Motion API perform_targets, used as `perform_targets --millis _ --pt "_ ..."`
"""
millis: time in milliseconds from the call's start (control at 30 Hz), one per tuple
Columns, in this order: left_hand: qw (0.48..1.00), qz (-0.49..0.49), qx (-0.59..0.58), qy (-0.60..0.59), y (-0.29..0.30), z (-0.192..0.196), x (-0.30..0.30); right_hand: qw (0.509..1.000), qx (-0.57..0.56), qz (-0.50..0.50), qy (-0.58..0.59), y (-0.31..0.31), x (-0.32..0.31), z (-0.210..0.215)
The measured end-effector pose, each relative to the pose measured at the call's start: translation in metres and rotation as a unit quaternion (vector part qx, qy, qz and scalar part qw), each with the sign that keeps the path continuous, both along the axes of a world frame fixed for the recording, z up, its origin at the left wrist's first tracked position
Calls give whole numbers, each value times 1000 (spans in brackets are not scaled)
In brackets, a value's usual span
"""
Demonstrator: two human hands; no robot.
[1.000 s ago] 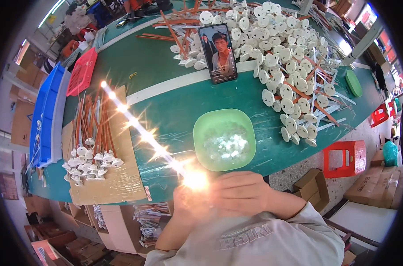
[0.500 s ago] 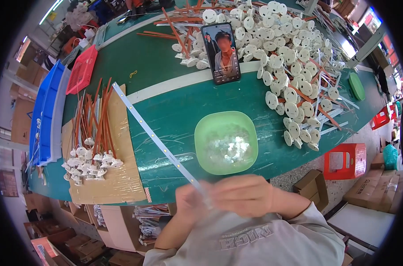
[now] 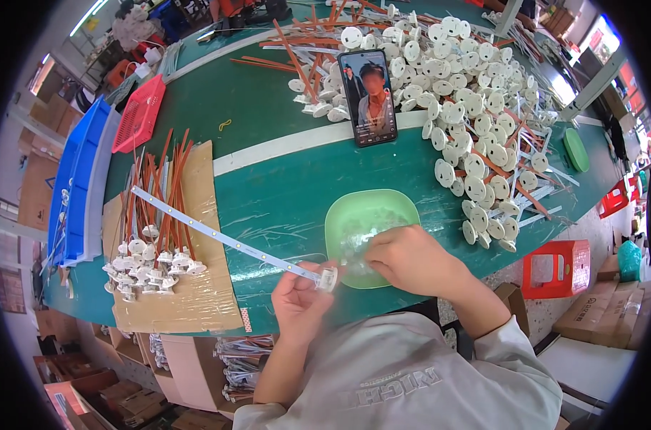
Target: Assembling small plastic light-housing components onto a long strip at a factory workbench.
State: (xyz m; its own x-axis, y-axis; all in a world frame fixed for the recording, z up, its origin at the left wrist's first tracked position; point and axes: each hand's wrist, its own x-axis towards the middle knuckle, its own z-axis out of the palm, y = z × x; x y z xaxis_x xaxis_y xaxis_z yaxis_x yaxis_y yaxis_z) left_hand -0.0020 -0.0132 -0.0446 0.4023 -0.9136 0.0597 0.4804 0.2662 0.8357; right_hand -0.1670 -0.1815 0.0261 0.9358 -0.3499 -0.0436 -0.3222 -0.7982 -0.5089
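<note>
My left hand (image 3: 297,301) grips the end of a pale LED strip (image 3: 227,241) dotted with small yellow LEDs. A white cap-like piece (image 3: 328,279) sits at that end, by my fingertips. The strip slants up to the left, its far end above the cardboard. My right hand (image 3: 404,259) is over the light green square bowl (image 3: 338,208), fingers curled together and pointing down into it. Small clear, shiny pieces (image 3: 361,236) lie in the bowl. What the right fingertips hold, if anything, is hidden.
White round holders (image 3: 476,165) with strips and orange wires pile up at the right. A phone (image 3: 368,97) stands before them. More assembled pieces (image 3: 153,265) lie on cardboard (image 3: 203,301) at left, near a blue tray (image 3: 78,186) and a red basket (image 3: 140,115).
My hands have come apart. The right moved over the bowl; the left kept the strip, which swung lower and more level, its white end piece now showing.
</note>
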Motion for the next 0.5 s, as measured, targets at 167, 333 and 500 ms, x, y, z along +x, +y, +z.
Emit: perform_targets --millis 167,333,500 --pt "1000 7 2 7 0 -1 0 993 3 -54 -104 -1 -3 -4" --pt "999 20 -17 -19 -3 5 -1 983 46 -79 -162 -1 -11 -4" --pt "997 24 -55 -50 -21 28 -9 956 96 -185 -208 7 -11 -5"
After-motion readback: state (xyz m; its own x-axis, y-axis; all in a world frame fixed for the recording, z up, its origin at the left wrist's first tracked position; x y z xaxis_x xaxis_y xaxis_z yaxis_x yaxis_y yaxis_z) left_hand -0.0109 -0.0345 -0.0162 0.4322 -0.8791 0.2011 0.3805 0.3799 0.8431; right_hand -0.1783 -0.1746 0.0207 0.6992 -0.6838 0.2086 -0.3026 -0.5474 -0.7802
